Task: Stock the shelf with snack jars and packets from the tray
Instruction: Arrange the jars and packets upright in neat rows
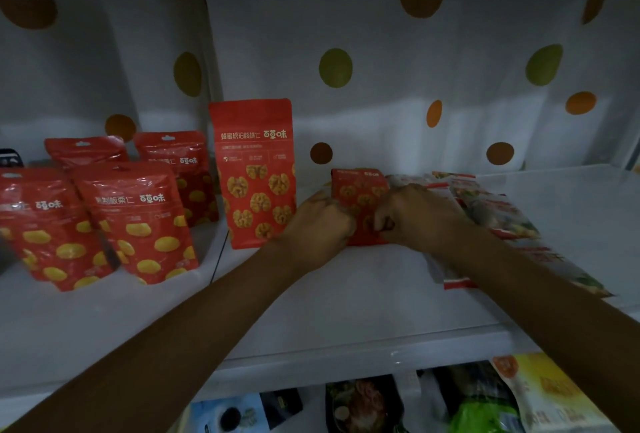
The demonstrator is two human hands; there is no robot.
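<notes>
Both hands pinch red walnut packet (360, 191): left hand (320, 223) at its left edge, right hand (417, 216) at right. Long axis runs away from grip; neither nearer.

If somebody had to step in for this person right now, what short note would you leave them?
Left hand: grips the left edge of a red walnut packet on the shelf.
Right hand: grips the same packet's right edge.
Done: an upright walnut packet stands just left of the hands, four chestnut packets stand further left, and pale packets lie flat on the right.
Left: probably stand the held packet beside the upright one, then perhaps tidy the flat ones. The tray is out of view, so remaining stock is unknown.
</notes>
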